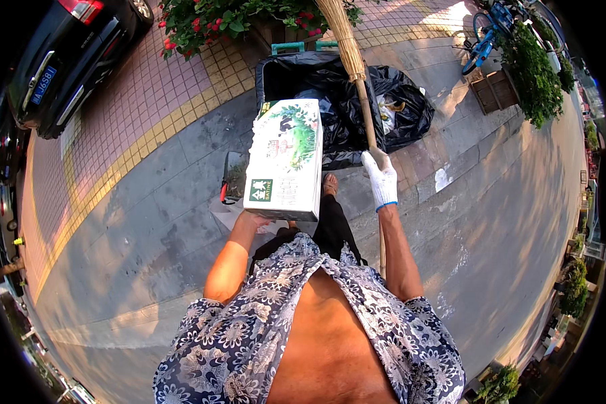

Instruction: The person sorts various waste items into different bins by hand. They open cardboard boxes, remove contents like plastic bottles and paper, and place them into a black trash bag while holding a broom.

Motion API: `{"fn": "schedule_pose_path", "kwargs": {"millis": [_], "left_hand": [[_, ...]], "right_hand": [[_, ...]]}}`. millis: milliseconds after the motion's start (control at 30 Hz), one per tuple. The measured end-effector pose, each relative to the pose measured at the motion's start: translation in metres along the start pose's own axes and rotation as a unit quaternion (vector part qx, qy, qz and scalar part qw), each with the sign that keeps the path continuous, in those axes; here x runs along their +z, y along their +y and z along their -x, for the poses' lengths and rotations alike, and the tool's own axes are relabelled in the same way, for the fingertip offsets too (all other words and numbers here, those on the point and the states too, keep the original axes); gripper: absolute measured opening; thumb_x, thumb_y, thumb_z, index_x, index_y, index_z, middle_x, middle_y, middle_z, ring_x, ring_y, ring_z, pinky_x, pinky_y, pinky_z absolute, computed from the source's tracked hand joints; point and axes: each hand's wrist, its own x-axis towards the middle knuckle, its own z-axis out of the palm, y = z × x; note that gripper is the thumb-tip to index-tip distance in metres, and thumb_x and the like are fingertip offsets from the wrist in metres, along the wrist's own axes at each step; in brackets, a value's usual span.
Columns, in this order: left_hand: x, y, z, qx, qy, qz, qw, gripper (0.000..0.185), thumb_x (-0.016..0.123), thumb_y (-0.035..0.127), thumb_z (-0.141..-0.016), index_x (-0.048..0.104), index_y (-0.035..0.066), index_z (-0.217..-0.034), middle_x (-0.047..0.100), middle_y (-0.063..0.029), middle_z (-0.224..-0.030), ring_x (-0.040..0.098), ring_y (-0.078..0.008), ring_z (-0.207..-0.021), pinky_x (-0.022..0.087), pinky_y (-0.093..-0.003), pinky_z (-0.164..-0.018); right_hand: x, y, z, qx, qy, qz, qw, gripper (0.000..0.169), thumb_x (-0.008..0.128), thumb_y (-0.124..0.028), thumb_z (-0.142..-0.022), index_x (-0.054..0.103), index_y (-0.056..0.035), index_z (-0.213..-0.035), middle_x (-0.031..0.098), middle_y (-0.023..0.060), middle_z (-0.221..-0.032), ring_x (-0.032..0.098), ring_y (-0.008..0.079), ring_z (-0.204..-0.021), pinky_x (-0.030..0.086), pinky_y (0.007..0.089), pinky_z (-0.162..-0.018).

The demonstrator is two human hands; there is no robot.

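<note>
My bare left hand is under the near end of a white printed milk carton box and holds it up; most of its fingers are hidden by the box. In a white knitted glove, my right hand grips the wooden handle of a straw broom, its bristles pointing up and away. Beyond the box stands an open bin lined with a black plastic bag, with rubbish inside. Right of the bin, a black rubbish bag lies with white and yellowish waste showing.
A long-handled dustpan seems to stand left of the box, partly hidden. Flowering shrubs grow behind the bin. A black car is at the upper left. Blue bicycles and a wooden planter are at the upper right.
</note>
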Motion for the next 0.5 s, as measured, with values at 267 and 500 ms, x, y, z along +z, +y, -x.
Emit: {"fn": "schedule_pose_path", "kwargs": {"millis": [267,500], "left_hand": [[0.052,-0.026,0.005,0.243,-0.101,-0.257,0.930,0.059,0.043,0.044,-0.109,0.042,0.007,-0.156,0.056,-0.0135,-0.149,0.058,-0.0293,-0.131,0.048,-0.0470,-0.111],[0.064,-0.010,-0.020,0.082,-0.147,-0.078,0.983,0.052,0.046,0.036,-0.110,0.048,0.006,-0.152,0.061,-0.0146,-0.144,0.062,-0.0273,-0.126,0.052,-0.0444,-0.106]], "right_hand": [[0.050,0.019,-0.005,0.311,-0.203,-0.275,0.887,0.076,0.067,-0.049,-0.099,0.043,-0.0021,-0.154,0.057,0.0149,-0.148,0.059,0.0285,-0.130,0.045,0.0479,-0.112],[0.036,0.013,-0.009,0.246,-0.239,-0.224,0.912,0.062,0.077,-0.033,-0.093,0.057,0.0016,-0.140,0.069,0.0121,-0.131,0.068,0.0236,-0.116,0.053,0.0413,-0.102]]}}
